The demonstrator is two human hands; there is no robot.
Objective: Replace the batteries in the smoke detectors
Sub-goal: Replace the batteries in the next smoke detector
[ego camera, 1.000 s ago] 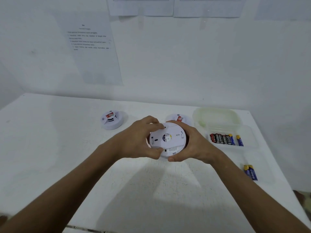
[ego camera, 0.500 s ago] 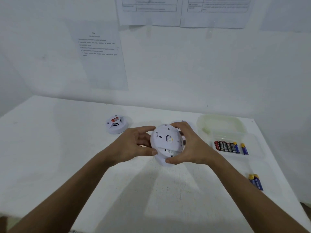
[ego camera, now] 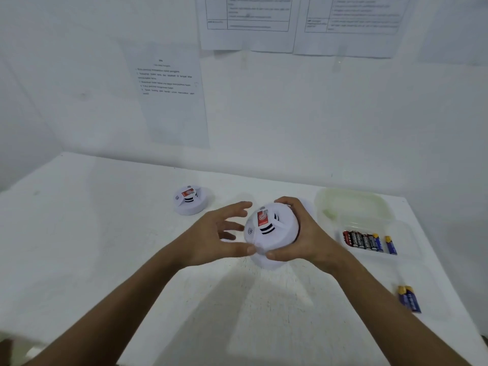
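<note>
A white round smoke detector (ego camera: 272,228) is held above the table in my right hand (ego camera: 303,236), tilted, its front with a red sticker facing me. My left hand (ego camera: 214,239) is just left of it with fingers spread apart; only its thumb touches the lower rim. Under the held detector a white round piece (ego camera: 266,264) lies on the table, mostly hidden. A second detector (ego camera: 188,199) sits upright at the back left. Several batteries (ego camera: 363,240) lie in a clear tray (ego camera: 404,233) on the right. Two blue batteries (ego camera: 409,298) lie loose near the right edge.
A translucent lid (ego camera: 351,204) lies behind the tray. The white table (ego camera: 105,233) stands against a white wall with printed sheets (ego camera: 171,96) taped on it. The table's right edge runs close to the loose batteries.
The detector has been turned over, from its back facing me to its front with the red sticker. My left fingers have come off it and spread apart.
</note>
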